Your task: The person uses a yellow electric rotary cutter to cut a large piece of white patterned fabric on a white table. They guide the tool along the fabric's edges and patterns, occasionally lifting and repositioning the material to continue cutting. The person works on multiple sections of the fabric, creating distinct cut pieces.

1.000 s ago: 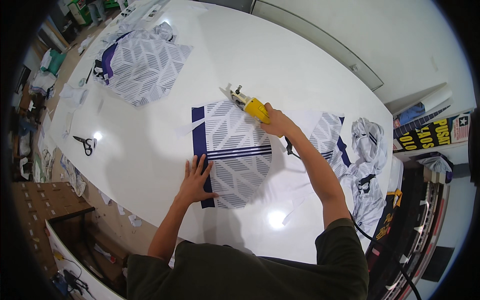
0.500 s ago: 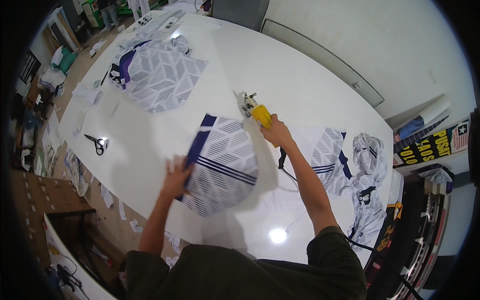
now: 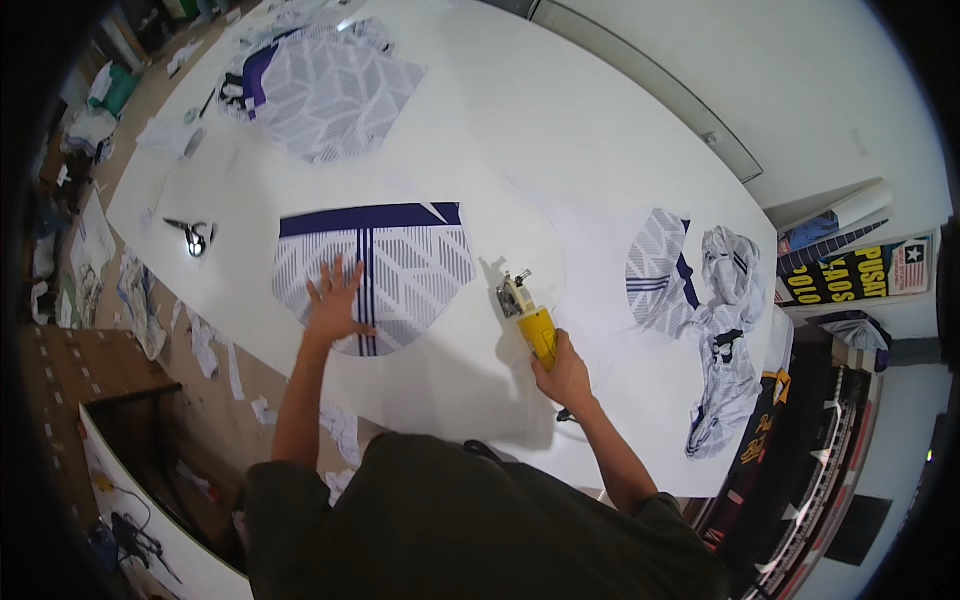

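My left hand (image 3: 338, 303) lies with fingers spread on a white patterned fabric panel (image 3: 420, 270), which has a dark purple band along its far edge and dark stripes down its middle. In my right hand (image 3: 562, 372) is a yellow handheld electric fabric cutter (image 3: 538, 335), gripped by its body. Its metal cutting head points away from me, to the right of the panel and apart from it. Another striped patterned piece (image 3: 655, 275) rests farther right, beside crumpled fabric (image 3: 725, 370).
A heap of patterned fabric (image 3: 335, 95) covers the table's far left. Black scissors (image 3: 195, 238) lie near the left edge of the white table (image 3: 500, 180). Fabric scraps (image 3: 205, 345) litter the floor on the left. Rolls and a printed banner (image 3: 860, 275) stand at the right.
The panel has turned so that its purple band runs along the far side, and it sits farther left. My right hand has drawn the cutter nearer to me.
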{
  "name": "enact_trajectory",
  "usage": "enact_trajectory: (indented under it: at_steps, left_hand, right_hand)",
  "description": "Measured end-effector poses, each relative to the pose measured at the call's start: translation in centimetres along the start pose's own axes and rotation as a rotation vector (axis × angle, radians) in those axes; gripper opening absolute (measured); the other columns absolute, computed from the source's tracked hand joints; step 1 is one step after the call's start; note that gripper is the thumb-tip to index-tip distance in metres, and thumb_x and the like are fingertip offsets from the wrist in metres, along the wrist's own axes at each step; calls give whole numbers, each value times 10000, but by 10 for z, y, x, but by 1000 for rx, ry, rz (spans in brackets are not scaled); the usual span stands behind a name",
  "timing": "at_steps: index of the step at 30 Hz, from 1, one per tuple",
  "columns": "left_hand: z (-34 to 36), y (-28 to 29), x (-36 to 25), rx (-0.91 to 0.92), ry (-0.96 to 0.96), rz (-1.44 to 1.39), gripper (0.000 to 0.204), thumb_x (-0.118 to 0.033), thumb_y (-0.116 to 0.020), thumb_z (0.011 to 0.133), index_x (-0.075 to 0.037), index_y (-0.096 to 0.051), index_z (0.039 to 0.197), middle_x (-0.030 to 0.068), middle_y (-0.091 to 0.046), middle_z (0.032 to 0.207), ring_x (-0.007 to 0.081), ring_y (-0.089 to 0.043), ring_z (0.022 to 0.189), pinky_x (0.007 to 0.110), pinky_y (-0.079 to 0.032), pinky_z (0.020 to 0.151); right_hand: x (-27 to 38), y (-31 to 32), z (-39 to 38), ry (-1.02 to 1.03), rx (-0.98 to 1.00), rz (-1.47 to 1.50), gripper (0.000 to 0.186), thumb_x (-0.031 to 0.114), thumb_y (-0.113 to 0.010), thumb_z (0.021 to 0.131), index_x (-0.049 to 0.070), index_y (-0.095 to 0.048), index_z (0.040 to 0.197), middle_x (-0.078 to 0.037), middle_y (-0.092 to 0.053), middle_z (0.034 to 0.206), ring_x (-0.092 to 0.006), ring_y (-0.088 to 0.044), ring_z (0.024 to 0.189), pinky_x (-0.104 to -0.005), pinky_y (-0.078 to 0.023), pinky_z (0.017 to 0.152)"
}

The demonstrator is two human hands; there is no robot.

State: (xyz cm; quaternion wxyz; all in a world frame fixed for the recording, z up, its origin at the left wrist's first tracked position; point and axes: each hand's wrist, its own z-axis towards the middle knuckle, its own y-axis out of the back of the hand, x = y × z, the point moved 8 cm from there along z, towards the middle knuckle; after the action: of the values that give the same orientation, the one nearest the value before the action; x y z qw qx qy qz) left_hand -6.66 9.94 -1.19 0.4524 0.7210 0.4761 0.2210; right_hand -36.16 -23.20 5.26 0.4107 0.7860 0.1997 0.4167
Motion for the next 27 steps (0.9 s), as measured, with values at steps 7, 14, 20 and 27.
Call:
enact_trajectory:
  at_steps: [7, 14, 20, 27]
  left_hand:
    - [-4, -28, 21, 3, -69, -123, 1592, -468, -1019, 344, -310, -155, 1672, 155, 54, 1747, 513, 80, 1568, 800, -42, 1155]
    - [-4, -24, 24, -45, -103, -167, 1599, -428, -1013, 307, -312, -183, 1669, 144, 24, 1752, 499, 74, 1575, 791, -45, 1163]
    - [-6, -25, 23, -27, -119, -182, 1550, -436, -1006, 372, -289, -175, 1672, 171, 58, 1745, 509, 89, 1569, 788, -9, 1157]
    - [-6, -24, 21, -41, -130, -166, 1566, -430, -1015, 364, -283, -168, 1674, 178, 56, 1743, 518, 99, 1564, 800, -9, 1152]
  right_hand:
    - [29, -43, -57, 21, 73, 12, 597, 273, -683, 921, -24, -365, 1330, -326, -619, 1111, -528, -674, 868, -579, -569, 738]
    - [62, -46, -18, 47, -15, 32, 513, 262, -673, 927, -16, -383, 1246, -322, -628, 1037, -523, -669, 839, -580, -564, 715]
    - [70, -49, -18, 15, -32, 19, 518, 260, -676, 925, -27, -378, 1236, -337, -626, 1026, -525, -665, 863, -581, -556, 724]
    - [83, -53, 6, 32, -82, 27, 552, 257, -681, 913, -75, -367, 1223, -387, -640, 969, -554, -663, 854, -578, -556, 746]
